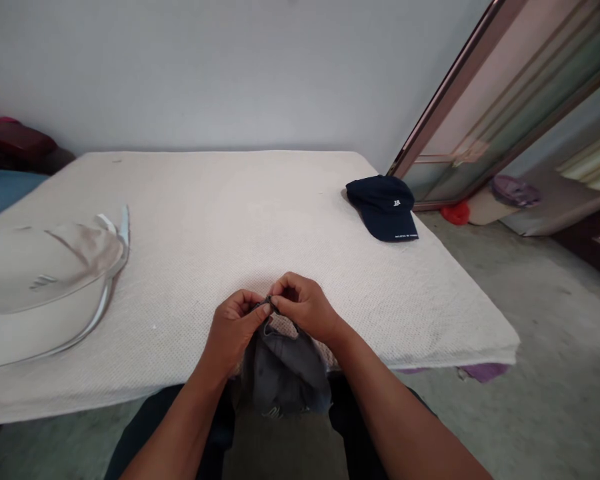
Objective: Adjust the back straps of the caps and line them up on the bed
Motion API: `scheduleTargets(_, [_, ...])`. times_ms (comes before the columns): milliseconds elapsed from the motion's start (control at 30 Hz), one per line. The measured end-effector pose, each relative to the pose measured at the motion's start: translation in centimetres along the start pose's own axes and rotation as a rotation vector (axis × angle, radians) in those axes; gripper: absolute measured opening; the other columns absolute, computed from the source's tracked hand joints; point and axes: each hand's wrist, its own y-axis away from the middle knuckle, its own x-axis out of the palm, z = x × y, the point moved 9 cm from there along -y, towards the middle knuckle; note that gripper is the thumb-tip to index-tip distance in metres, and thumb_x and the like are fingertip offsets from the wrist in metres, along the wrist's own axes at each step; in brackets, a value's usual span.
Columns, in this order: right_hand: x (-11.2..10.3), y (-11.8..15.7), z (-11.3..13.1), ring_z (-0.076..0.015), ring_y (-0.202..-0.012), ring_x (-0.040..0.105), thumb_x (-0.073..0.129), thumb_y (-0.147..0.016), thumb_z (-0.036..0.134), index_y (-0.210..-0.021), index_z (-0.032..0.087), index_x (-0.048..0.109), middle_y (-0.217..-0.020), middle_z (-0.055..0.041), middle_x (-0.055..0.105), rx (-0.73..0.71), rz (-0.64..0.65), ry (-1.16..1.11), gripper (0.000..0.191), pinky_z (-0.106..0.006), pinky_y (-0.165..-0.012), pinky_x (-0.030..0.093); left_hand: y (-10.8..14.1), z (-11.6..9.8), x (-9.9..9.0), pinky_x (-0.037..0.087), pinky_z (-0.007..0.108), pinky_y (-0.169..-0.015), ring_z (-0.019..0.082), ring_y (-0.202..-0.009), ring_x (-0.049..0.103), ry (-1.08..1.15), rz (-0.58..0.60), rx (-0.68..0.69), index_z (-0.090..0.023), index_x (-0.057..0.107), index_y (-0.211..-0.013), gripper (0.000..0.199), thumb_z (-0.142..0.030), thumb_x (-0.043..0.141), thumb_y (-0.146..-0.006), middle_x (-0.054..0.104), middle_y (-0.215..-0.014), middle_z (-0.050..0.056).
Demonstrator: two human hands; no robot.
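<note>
A dark grey cap (287, 373) hangs at the table's front edge, over my lap, with its back strap uppermost. My left hand (237, 327) pinches one side of the strap between thumb and fingers. From the other side my right hand (305, 307) pinches the strap, and the fingertips of both hands nearly meet. Between them the strap's fastening is mostly covered by my fingers. Below the strap the cap's back opening shows as a gap.
A navy cap (383, 207) lies at the table's right rear. Large beige caps (50, 287) rest at the left. White textured cloth (230, 220) covers the table, which meets a pale wall (230, 73). A glass-panelled door frame (445, 87) stands right, beside the concrete floor (540, 313).
</note>
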Motion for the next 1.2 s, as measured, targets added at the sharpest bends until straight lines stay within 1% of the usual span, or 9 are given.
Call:
scheduleTargets(167, [-0.2,-0.2,-0.4,-0.0100,-0.062,0.050,0.060,-0.074,0.018,-0.074,0.016,0.058,-0.068,0.0006,0.057,0.036,-0.021,-0.023,0.003,-0.022,-0.056,0.039,0.1,-0.6,-0.2,0.041,0.018,-0.057,0.007,-0.060,0.053,0.035,-0.050,0.062,-0.019,0.057,-0.077,0.017,-0.023,0.072,-0.070,0.060,-0.066,-0.007])
scheduleTargets(267, [-0.2,-0.3,-0.5,-0.0102,-0.062,0.050,0.060,-0.074,0.019,-0.073,0.016,0.058,-0.067,0.0005,0.057,0.038,-0.031,-0.021,0.003,-0.023,-0.056,0.039,0.0,-0.9,-0.2,0.038,0.017,-0.054,0.006,-0.057,0.049,0.018,-0.044,0.089,-0.019,0.056,-0.073,0.016,-0.023,0.071,-0.071,0.056,-0.062,-0.008])
scheduleTargets(333, [-0.1,-0.4,-0.5,-0.0105,-0.062,0.051,0.061,-0.073,0.019,-0.073,0.016,0.059,-0.068,0.0002,0.058,0.032,-0.032,-0.032,0.004,-0.023,-0.057,0.040,0.0,-0.8,-0.3,0.037,0.017,-0.054,0.006,-0.057,0.048,-0.021,-0.031,0.089,-0.019,0.058,-0.071,0.014,-0.024,0.071,-0.072,0.056,-0.062,-0.007])
scheduleTargets(433, [0.2,-0.5,-0.6,-0.0107,-0.061,0.051,0.061,-0.073,0.020,-0.073,0.016,0.059,-0.066,0.0004,0.058,0.042,-0.021,-0.066,0.004,-0.023,-0.056,0.040,-0.1,-0.4,-0.5,0.040,0.019,-0.057,0.008,-0.062,0.052,-0.050,-0.016,0.072,-0.018,0.065,-0.076,0.010,-0.026,0.071,-0.072,0.061,-0.067,-0.004])
scheduleTargets(633, [0.2,-0.6,-0.9,-0.0105,-0.060,0.051,0.061,-0.073,0.019,-0.072,0.016,0.059,-0.064,0.0007,0.058,0.046,-0.039,-0.011,0.003,-0.023,-0.055,0.040,-0.1,1.0,-1.1,0.040,0.019,-0.056,0.009,-0.060,0.053,0.017,-0.046,-0.031,-0.017,0.068,-0.076,0.015,-0.027,0.074,-0.068,0.063,-0.066,-0.002])
scheduleTargets(833, [0.6,-0.6,-0.8,-0.0107,-0.062,0.052,0.060,-0.073,0.017,-0.071,0.015,0.060,-0.066,0.0001,0.059,0.036,-0.038,0.038,0.003,-0.023,-0.056,0.039,-0.1,2.7,-0.4,0.040,0.021,-0.055,0.009,-0.056,0.053,0.231,-0.023,-0.194,-0.016,0.064,-0.070,0.013,-0.022,0.074,-0.065,0.060,-0.062,-0.002])
scheduleTargets(933, [0.8,-0.5,-0.7,-0.0107,-0.062,0.052,0.059,-0.074,0.017,-0.072,0.015,0.060,-0.067,0.0000,0.059,0.034,-0.029,0.045,0.003,-0.023,-0.057,0.039,0.0,2.9,-0.1,0.039,0.021,-0.053,0.009,-0.054,0.051,0.302,-0.026,-0.213,-0.016,0.061,-0.067,0.010,-0.017,0.071,-0.065,0.059,-0.060,-0.002])
scheduleTargets(1033, [0.9,-0.5,-0.5,-0.0107,-0.063,0.052,0.059,-0.073,0.016,-0.071,0.015,0.060,-0.066,0.0001,0.059,0.039,-0.027,0.057,0.003,-0.023,-0.057,0.039,0.0,2.8,0.0,0.038,0.020,-0.051,0.008,-0.051,0.049,0.319,-0.033,-0.221,-0.016,0.059,-0.063,0.009,-0.013,0.067,-0.064,0.056,-0.057,-0.003])
scheduleTargets(1200, [0.8,-0.4,-0.6,-0.0107,-0.063,0.052,0.059,-0.074,0.018,-0.072,0.015,0.060,-0.067,0.0002,0.059,0.057,-0.012,0.021,0.003,-0.023,-0.057,0.040,0.2,2.4,0.4,0.036,0.020,-0.050,0.008,-0.049,0.047,0.323,-0.018,-0.235,-0.016,0.056,-0.060,0.010,-0.013,0.065,-0.063,0.056,-0.056,-0.003])
